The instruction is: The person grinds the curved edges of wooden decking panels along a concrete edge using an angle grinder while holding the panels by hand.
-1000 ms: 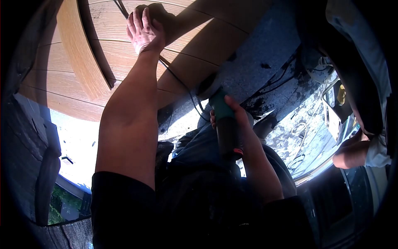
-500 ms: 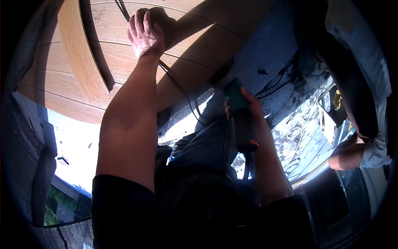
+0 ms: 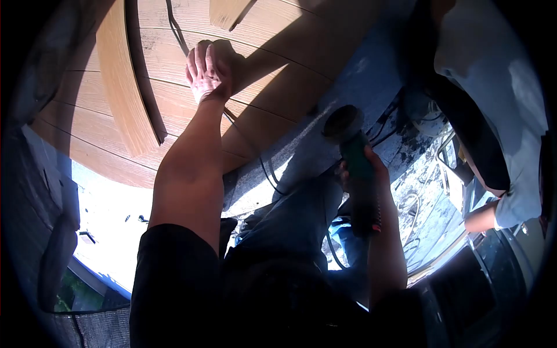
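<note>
My left hand (image 3: 208, 72) rests palm down on the wood-grain boards (image 3: 168, 93), fingers slightly bent and laid against the surface. A dark cable (image 3: 176, 26) passes beneath that hand and comes out below the wrist, dropping past the boards' edge. Wrapped around the green body of an angle grinder (image 3: 358, 159), my right hand (image 3: 374, 168) holds the tool in the shade, to the right of the boards. The grinder's round head points up and away from me, and its dark rear end points toward me. The grinder is apart from the boards.
A loose narrow plank (image 3: 125, 87) lies across the boards at left. Another plank piece (image 3: 227, 11) shows at the top. At right is another person's arm (image 3: 481, 219) in a light sleeve. Cords and metal pieces (image 3: 455, 159) lie on the stained ground.
The grinder has swung right and closer to me, and its round head now shows clearly. My left hand stays on the boards. The view has shifted, revealing the plank piece at the top.
</note>
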Demonstrator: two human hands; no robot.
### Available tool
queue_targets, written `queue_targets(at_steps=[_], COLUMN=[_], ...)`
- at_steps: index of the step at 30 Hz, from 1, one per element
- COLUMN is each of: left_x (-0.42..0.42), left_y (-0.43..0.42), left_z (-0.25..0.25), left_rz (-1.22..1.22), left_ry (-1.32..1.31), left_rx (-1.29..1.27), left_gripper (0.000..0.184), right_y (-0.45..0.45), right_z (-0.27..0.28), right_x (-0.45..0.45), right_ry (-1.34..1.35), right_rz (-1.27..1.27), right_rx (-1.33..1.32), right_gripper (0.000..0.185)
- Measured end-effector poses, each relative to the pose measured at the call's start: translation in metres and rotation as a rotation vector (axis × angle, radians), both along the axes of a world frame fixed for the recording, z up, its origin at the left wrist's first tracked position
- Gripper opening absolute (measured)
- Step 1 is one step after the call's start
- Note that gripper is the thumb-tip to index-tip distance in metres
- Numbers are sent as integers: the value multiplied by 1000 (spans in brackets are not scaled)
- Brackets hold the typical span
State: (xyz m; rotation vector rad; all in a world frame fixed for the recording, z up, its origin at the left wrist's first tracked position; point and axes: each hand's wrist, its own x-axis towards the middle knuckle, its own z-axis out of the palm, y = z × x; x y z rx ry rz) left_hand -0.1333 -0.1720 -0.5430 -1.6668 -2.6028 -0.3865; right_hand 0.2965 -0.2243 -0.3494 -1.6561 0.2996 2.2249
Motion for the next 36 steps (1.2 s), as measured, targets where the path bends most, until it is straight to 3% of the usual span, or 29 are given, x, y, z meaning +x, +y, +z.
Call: queue_targets(at_steps=[3,6,8,12,14,17,19,22,23,24,25,27,29,31,33,35,36], left_x=[0,-1,-2,-2,-3,-1,0,-2,-1,0,1,19,50,98,126,144,142], left_y=[-1,-1,-3,-1,-2,-1,-1,-5,-4,-3,-9,-24,-65,-115,-162,-220,-244], left_z=[0,-4,-8,-8,-7,-8,-4,-3,1,30,50,65,89,95,84,48,41], left_rz=[5,2,-6,11,17,52,50,5,34,22,12,161,103,-119,-517,-574,-557], left_ry=[-11,24,27,57,48,43,23,2,-26,-146,-269,-222,-255,-257,-84,-198,-101], left_rx=[36,36,52,23,22,6,9,51,-42,-129,-225,31,322,346,-49,-72,-35], left_gripper=[61,60,60,60,59,60,60,68,72,73,74,68,60,53,46,46,43], right_y=[-40,-92,-136,-196,-213,-249,-262,-257,-252,-267,-272,-278,-272,-264,-263,-262,-261], right_z=[83,144,181,218,218,195,190,226,239,213,203,189,187,184,175,176,172], right_x=[9,37,63,92,97,103,111,84,73,106,115,125,128,127,132,124,121], right_ry=[-193,-114,-310,-264,-243,-509,-413,-570,-615,-418,-408,-398,-310,-149,-118,-86,-106], right_rz=[152,32,28,-209,-323,-125,-135,-229,-280,-207,-125,22,-53,-152,-250,-223,-250], right_rx=[43,77,52,15,-1,259,314,189,147,257,349,538,555,551,540,613,658], right_gripper=[61,59,60,73,79,90,86,85,85,86,85,85,85,86,89,89,86])
